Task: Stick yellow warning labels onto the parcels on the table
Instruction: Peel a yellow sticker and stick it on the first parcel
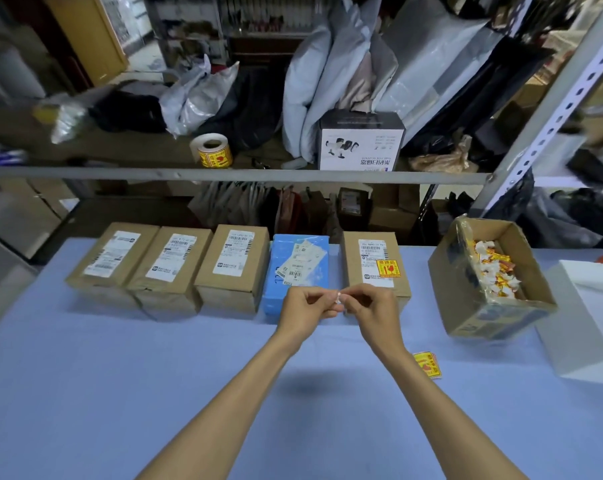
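Two bare forearms are stretched forward over the pale blue worktop [120, 375]. A loose yellow warning label [428, 364] is seen flat on the worktop, just right of the right forearm. The left hand [305, 311] and right hand [373, 311] are brought together, and a small white scrap [339, 299] is pinched between the fingertips of both; what it is cannot be told.

Just beyond the hands a row of parcels is laid out. A blue wrapped parcel [295, 268] is placed behind the left hand, with three brown cardboard parcels [170, 268] further left, each with a white shipping slip. Behind the right hand a fifth brown cardboard parcel [374, 261] is found, and a stuck yellow label [388, 268] is seen on its top.

Right of the hands an open cardboard box [483, 306] is filled with crumpled white and yellow pieces.

Farther off, on the grey metal shelf [224, 174], a roll of yellow labels [211, 150] is stood left of the hands.
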Available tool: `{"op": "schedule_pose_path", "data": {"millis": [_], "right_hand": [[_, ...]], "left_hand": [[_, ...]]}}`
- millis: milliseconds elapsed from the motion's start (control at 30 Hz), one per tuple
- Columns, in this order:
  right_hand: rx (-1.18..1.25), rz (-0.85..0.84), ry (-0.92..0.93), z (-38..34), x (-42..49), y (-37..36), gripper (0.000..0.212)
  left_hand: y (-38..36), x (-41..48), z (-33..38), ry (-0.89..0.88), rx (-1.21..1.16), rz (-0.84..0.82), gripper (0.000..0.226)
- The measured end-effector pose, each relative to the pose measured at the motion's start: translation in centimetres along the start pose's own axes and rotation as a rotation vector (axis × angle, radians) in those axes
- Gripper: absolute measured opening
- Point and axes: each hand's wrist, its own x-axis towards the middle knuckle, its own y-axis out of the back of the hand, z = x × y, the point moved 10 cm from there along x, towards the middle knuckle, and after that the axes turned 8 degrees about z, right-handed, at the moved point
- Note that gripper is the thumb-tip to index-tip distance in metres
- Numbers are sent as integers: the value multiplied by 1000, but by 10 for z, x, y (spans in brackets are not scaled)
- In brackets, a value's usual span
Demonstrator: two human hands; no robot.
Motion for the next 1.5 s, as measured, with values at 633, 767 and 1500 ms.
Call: {"op": "schedule_pose_path", "data": {"millis": [633, 767, 1500], "right_hand": [[257, -150, -216, -8, -28, 0, 11], [177, -66, -157, -10, -19, 12, 7], [-707, 372, -92, 71, 106, 269, 27]], "left_hand": [[3, -11, -18, 188, 208, -52, 14], [-9, -6, -15, 203, 150, -38, 11], [-303, 52, 85, -752, 1286, -312, 23]]}}
